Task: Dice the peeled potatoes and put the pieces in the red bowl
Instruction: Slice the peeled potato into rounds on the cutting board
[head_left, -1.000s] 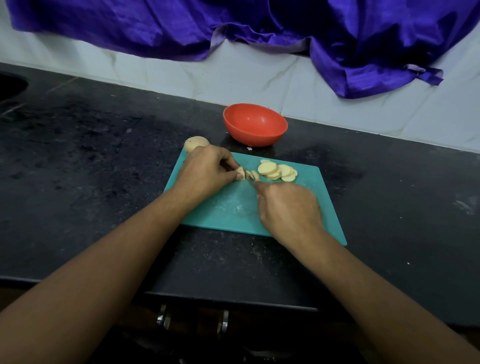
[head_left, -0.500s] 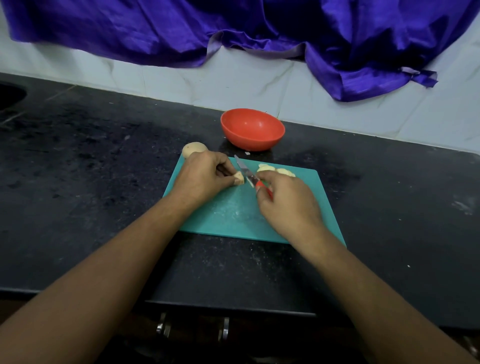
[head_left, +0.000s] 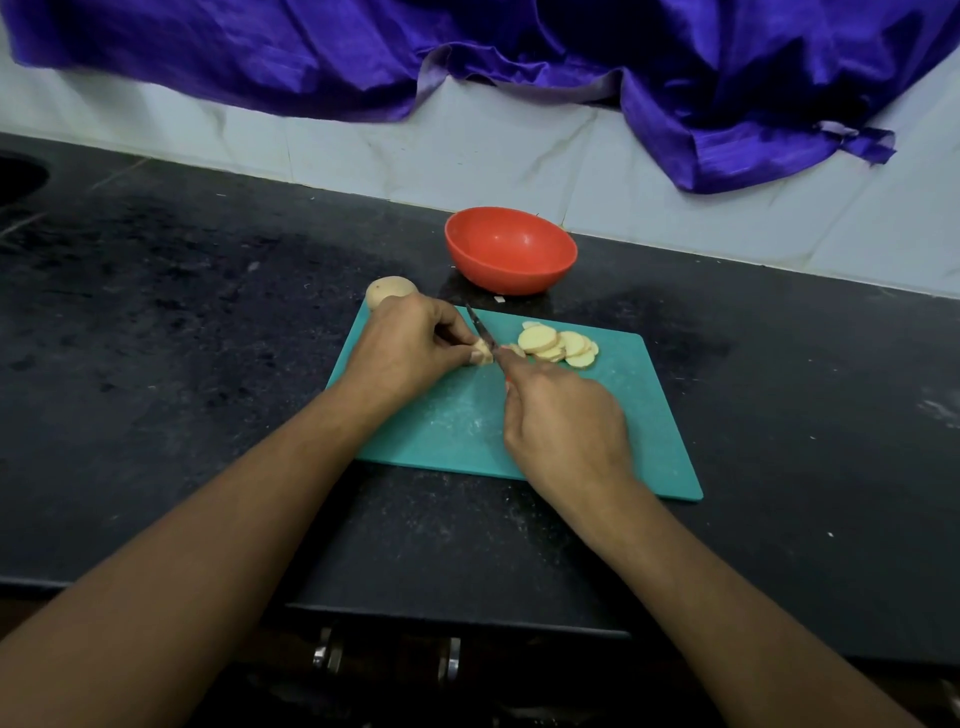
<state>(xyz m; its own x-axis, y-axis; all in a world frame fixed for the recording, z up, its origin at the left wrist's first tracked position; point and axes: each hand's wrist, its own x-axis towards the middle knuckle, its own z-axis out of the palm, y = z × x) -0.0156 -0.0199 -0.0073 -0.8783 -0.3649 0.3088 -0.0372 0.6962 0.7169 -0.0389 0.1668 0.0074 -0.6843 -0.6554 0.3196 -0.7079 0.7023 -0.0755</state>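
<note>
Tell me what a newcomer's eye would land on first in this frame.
Probably the two hands at the centre of the teal cutting board: the left hand pins a potato end piece while the right hand works a knife against it. Next, the red bowl behind the board and the purple cloth draped across the wall above.

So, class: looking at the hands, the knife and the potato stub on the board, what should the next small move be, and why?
Probably press the knife down through the potato stub. The left hand pins the stub on the cutting board, the right hand holds the blade against it, and slices lie piled beside it, while the red bowl looks empty.
</note>
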